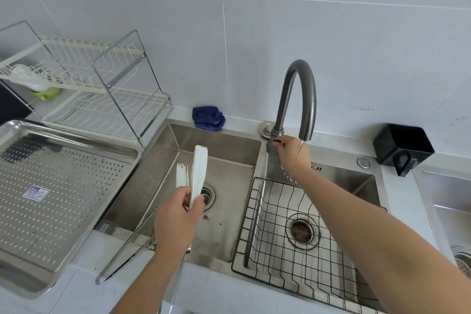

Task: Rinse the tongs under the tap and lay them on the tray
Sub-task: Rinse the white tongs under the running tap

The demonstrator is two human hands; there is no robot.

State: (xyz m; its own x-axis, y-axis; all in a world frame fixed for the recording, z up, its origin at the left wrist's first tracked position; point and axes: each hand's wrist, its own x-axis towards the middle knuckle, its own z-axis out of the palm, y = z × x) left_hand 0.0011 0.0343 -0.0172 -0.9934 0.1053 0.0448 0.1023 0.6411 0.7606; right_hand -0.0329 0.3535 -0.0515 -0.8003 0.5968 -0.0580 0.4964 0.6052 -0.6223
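Note:
My left hand (178,214) grips a pair of tongs (197,171) over the left sink basin. Their two white tips point up and away, one with brown stains at its end; the metal arms run down past my wrist. My right hand (290,153) reaches to the base of the grey curved tap (298,89) and holds its small lever. Water runs from the spout onto my right wrist. The perforated steel tray (51,186) lies on the counter at the left, with a sticker on it and nothing else in it.
A double steel sink (224,145) holds a black wire basket (293,237) in its right basin. A white dish rack (102,89) stands behind the tray. A blue cloth (208,118) lies by the wall, a black container (402,148) at the right.

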